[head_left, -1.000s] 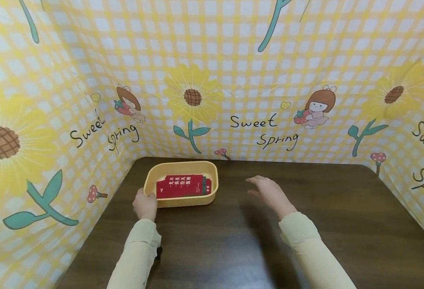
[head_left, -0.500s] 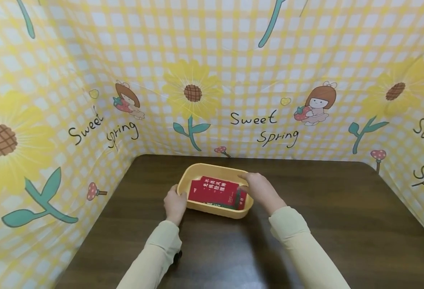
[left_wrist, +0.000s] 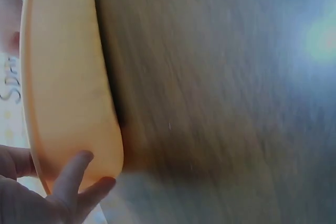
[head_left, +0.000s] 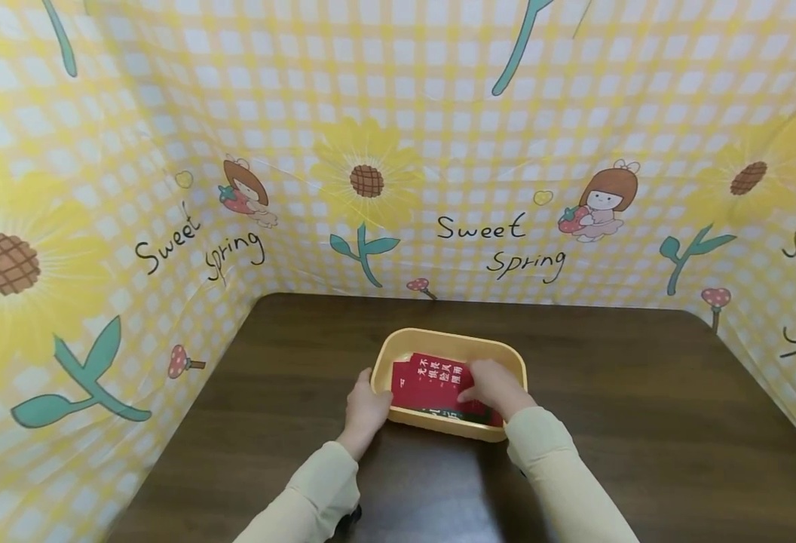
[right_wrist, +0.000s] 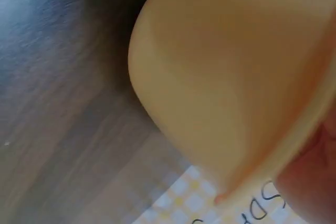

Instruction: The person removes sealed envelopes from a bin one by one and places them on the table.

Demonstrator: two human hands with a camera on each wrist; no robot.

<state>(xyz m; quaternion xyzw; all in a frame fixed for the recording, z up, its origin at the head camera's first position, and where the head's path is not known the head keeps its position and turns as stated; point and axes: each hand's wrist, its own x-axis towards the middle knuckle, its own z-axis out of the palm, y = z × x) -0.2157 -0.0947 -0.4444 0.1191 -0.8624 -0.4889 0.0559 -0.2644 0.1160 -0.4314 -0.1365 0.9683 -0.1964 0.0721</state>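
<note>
A yellow plastic basket (head_left: 448,431) stands turned at a slight angle near the middle of the dark wooden table. Red printed cards (head_left: 413,388) with white characters lie inside, with green printed ones partly showing beneath. My left hand (head_left: 365,407) grips the basket's left end, thumb over the rim; its fingers (left_wrist: 73,177) press the outer wall in the left wrist view. Over the right rim reaches my right hand (head_left: 496,388), fingers down at the cards. I cannot tell whether they pinch one. In the right wrist view the basket wall (right_wrist: 210,77) covers most of this hand.
The brown tabletop (head_left: 642,407) stretches out on both sides of the basket. A yellow checked cloth (head_left: 466,166) with flowers and lettering hangs around the back and sides. A small black object (head_left: 348,520) shows below the left cuff.
My left hand has drawn the basket to the right and slightly nearer, turning it a little. The right hand has come from beside the basket to the cards inside it.
</note>
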